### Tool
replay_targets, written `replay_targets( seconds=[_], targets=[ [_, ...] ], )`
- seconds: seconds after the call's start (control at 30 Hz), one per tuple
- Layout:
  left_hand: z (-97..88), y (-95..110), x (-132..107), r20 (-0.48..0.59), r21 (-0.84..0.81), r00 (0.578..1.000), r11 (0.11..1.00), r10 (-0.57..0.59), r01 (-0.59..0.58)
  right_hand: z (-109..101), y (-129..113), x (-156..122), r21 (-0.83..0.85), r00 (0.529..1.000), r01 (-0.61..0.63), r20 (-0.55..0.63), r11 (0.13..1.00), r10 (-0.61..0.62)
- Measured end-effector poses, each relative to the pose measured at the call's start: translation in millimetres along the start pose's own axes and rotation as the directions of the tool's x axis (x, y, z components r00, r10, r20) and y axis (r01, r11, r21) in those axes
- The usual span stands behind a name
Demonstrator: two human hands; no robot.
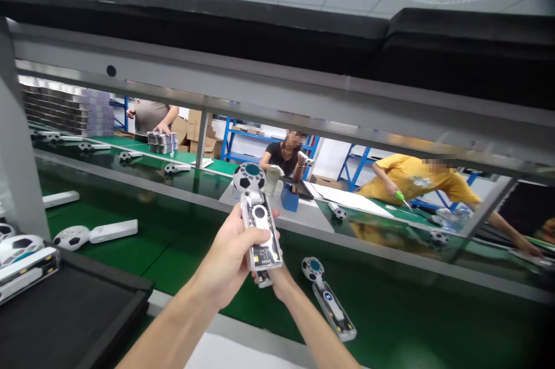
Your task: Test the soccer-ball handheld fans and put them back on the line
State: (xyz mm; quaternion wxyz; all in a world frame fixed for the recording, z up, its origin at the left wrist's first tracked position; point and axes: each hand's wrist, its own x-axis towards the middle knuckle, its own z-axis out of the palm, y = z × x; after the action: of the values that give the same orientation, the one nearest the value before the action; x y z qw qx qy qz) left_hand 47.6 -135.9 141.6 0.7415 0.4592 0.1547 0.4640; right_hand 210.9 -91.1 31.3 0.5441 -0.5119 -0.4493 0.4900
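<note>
A handheld fan (pixel 261 216) with a football-patterned round head and a clear handle is held up in front of me over the green belt. My left hand (pixel 229 253) grips its handle from the left, thumb lying across the front near the white button strip. My right hand (pixel 277 279) is closed behind the same handle; most of its fingers are hidden. Just below the handle, a second clear end piece (pixel 264 279) shows, and I cannot tell what it belongs to. To the right, another handheld fan (pixel 329 299) with a lit display lies on the belt.
At left, more fans (pixel 95 234) lie on the green belt (pixel 173 259), and others rest on a black tray (pixel 78 311). A grey shelf beam (pixel 260 85) crosses overhead. Beyond are a blue tape dispenser (pixel 289 198) and several people working at the far side.
</note>
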Motion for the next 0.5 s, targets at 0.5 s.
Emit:
replay_targets(
  seconds=[0.5],
  targets=[
    [12.4, -28, -3, 0.116, 0.138, 0.99, 0.989, -0.075, 0.058, -61, -87, -124, 0.172, 0.985, 0.145, 0.065, 0.974, -0.158]
  ],
)
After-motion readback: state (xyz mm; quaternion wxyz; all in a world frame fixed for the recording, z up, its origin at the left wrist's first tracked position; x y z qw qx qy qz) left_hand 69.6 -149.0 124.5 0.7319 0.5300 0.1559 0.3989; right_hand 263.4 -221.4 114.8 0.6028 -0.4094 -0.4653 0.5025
